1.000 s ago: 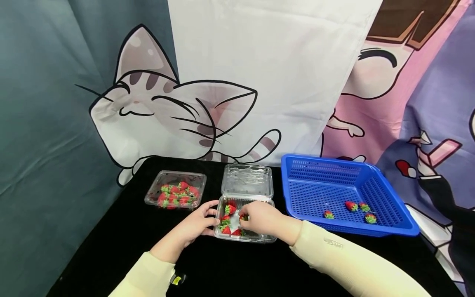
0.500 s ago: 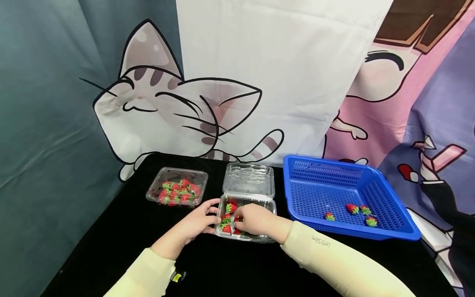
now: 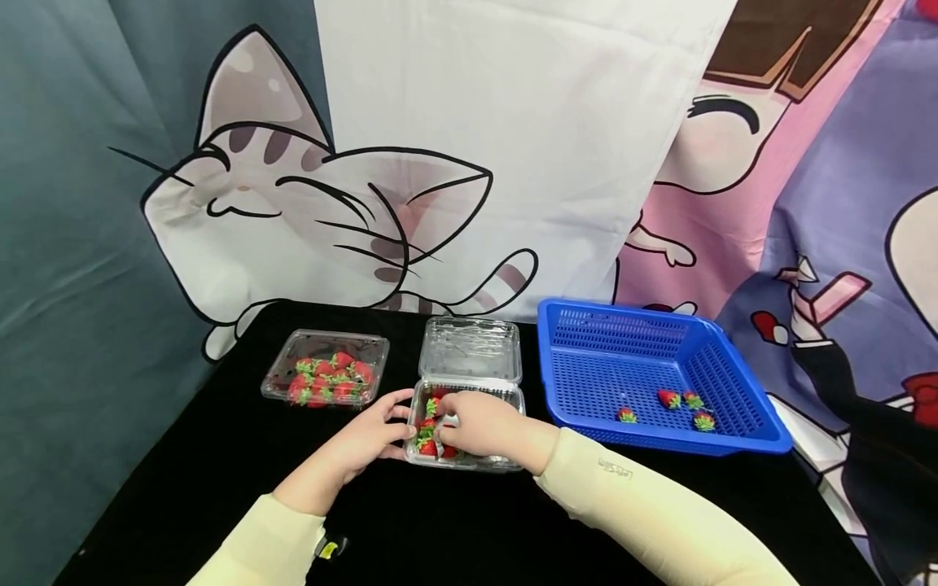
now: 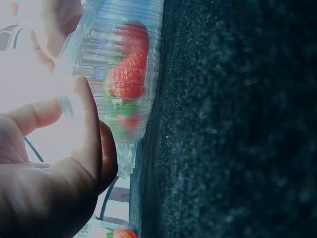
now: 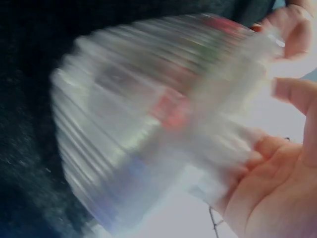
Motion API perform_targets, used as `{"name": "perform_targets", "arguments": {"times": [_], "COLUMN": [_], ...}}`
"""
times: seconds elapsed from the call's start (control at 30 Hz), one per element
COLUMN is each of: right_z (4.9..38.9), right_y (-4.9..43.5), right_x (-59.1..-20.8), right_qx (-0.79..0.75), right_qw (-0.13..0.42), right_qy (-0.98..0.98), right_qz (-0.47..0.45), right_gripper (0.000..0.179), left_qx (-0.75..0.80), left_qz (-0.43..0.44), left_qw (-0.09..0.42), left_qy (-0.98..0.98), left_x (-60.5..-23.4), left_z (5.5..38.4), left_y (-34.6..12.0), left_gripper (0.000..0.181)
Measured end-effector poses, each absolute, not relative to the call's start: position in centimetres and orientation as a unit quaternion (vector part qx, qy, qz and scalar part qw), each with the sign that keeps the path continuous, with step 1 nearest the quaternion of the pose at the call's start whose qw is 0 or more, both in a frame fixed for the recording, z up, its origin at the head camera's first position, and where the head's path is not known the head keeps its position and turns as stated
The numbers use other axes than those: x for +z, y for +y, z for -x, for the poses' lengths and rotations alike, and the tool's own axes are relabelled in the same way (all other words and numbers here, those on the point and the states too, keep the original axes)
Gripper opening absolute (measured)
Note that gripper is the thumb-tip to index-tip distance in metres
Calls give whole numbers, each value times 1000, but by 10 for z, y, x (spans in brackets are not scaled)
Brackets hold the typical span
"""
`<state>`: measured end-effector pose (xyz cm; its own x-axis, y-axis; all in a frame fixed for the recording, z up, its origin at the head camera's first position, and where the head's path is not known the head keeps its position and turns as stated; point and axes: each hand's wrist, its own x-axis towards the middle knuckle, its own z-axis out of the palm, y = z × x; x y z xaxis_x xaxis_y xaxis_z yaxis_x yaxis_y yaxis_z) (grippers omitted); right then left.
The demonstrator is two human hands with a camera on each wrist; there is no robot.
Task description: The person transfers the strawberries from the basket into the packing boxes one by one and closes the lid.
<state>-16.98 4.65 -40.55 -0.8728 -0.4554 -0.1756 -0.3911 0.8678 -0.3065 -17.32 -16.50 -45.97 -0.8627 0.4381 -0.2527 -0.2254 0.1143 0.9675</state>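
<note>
A clear plastic clamshell box stands open on the black cloth, its lid folded back. Several strawberries lie along its left side. My left hand touches the box's left wall from outside with fairly straight fingers; in the left wrist view, its fingertips rest at the rim. My right hand reaches down into the box, thumb and index finger bent near the strawberries, with something whitish showing between them. The right wrist view is blurred, so what these fingertips hold cannot be told.
A closed clear box of strawberries sits to the left. On the right stands a blue plastic basket with several loose strawberries. A printed cloth hangs behind the table.
My right hand has shifted left within the open box, toward the strawberries on its left side. My left hand stays at the box's left wall. The head view has shifted slightly.
</note>
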Motion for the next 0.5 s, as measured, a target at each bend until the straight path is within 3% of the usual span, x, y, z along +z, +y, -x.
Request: {"name": "perform_targets", "arguments": {"times": [0.27,0.5], "right_z": [163,160], "right_y": [60,100], "right_x": [-370,-343], "right_qx": [-196,-202], "right_qw": [87,44], "right_qy": [953,959], "right_qz": [213,192], "right_gripper": [32,22], "left_qx": [661,667], "left_qz": [-66,-76], "left_qw": [250,245], "left_qy": [704,699], "left_x": [-461,-463], "left_z": [175,173], "left_y": [-165,-165], "left_gripper": [66,68]}}
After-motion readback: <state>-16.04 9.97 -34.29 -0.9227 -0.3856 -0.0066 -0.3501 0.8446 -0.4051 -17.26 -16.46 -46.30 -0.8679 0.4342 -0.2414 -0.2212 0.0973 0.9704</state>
